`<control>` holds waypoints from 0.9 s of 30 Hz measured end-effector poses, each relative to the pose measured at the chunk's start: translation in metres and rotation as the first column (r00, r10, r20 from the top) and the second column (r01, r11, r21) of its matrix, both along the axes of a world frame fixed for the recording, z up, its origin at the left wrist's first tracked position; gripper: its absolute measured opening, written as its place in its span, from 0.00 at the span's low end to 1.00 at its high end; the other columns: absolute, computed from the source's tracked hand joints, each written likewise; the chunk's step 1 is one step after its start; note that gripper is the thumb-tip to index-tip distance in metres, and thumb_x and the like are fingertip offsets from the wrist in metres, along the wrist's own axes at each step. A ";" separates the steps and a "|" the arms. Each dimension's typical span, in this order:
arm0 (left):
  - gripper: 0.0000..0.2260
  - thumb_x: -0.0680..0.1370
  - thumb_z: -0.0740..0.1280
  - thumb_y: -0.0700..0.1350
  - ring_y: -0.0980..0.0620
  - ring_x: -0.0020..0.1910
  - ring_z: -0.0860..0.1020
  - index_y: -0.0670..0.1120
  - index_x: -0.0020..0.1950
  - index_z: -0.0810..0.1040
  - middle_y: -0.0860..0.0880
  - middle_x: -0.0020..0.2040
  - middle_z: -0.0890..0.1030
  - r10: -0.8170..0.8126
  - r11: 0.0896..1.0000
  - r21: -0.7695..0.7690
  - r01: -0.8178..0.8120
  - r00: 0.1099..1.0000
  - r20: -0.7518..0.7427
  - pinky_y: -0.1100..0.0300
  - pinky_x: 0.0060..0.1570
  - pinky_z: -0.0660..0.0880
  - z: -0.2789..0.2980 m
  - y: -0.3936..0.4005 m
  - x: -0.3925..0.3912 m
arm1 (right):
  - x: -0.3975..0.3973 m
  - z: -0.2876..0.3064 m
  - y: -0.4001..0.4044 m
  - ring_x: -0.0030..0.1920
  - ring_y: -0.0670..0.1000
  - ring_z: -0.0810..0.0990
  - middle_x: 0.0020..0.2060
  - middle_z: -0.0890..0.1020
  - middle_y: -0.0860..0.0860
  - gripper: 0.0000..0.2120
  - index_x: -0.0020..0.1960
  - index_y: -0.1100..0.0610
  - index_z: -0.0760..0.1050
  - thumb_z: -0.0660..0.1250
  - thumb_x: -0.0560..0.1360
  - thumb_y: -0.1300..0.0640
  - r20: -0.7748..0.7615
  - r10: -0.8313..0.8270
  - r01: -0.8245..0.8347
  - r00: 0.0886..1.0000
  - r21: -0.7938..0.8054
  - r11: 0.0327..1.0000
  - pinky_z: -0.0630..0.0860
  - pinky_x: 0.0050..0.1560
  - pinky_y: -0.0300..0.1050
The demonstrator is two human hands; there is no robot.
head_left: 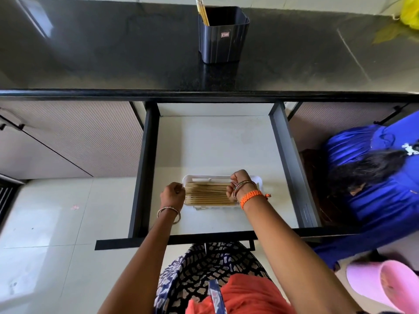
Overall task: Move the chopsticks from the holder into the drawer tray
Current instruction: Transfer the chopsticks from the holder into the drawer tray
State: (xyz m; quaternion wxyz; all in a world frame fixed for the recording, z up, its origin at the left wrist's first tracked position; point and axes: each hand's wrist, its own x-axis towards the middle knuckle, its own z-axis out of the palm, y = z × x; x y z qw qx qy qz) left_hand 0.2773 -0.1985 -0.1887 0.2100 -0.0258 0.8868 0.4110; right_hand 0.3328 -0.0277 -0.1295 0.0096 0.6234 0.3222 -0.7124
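A black holder stands on the dark countertop with a few yellow chopsticks leaning in its left corner. Below, a drawer is pulled out, and a white tray lies near its front. Several wooden chopsticks lie side by side in the tray, running left to right. My left hand is curled at the tray's left end, touching the chopstick tips. At the right end my right hand is curled over the chopstick ends. Whether either hand grips a chopstick is hidden by the fingers.
The drawer has a white floor and dark side walls. A person in blue bends down close to the drawer's right side. A pink tub sits at the lower right. A yellow bag lies on the counter's far right.
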 end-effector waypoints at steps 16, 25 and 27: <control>0.12 0.76 0.64 0.40 0.50 0.45 0.78 0.40 0.58 0.74 0.42 0.46 0.80 -0.022 0.858 0.486 0.168 0.956 -0.292 0.50 0.55 0.77 0.171 0.155 -0.233 | -0.249 0.188 0.150 0.30 0.44 0.74 0.33 0.80 0.50 0.12 0.40 0.59 0.81 0.60 0.74 0.65 -0.100 0.495 -0.108 0.863 0.921 0.375 0.70 0.28 0.30; 0.41 0.71 0.61 0.67 0.43 0.77 0.47 0.50 0.76 0.47 0.46 0.78 0.48 -0.538 0.772 -0.450 0.449 0.838 -0.088 0.37 0.72 0.49 0.124 0.212 -0.314 | -0.405 0.189 0.198 0.66 0.53 0.74 0.63 0.79 0.49 0.20 0.70 0.53 0.68 0.60 0.79 0.50 0.552 0.686 -0.533 0.474 0.800 -0.276 0.58 0.73 0.57; 0.46 0.68 0.57 0.72 0.40 0.76 0.37 0.53 0.75 0.36 0.46 0.77 0.35 -0.597 0.589 -0.596 0.545 0.791 0.133 0.34 0.70 0.43 0.114 0.214 -0.325 | -0.420 0.181 0.200 0.63 0.54 0.77 0.60 0.81 0.51 0.22 0.69 0.54 0.69 0.64 0.77 0.51 0.468 0.768 -0.496 0.437 0.838 -0.228 0.66 0.69 0.56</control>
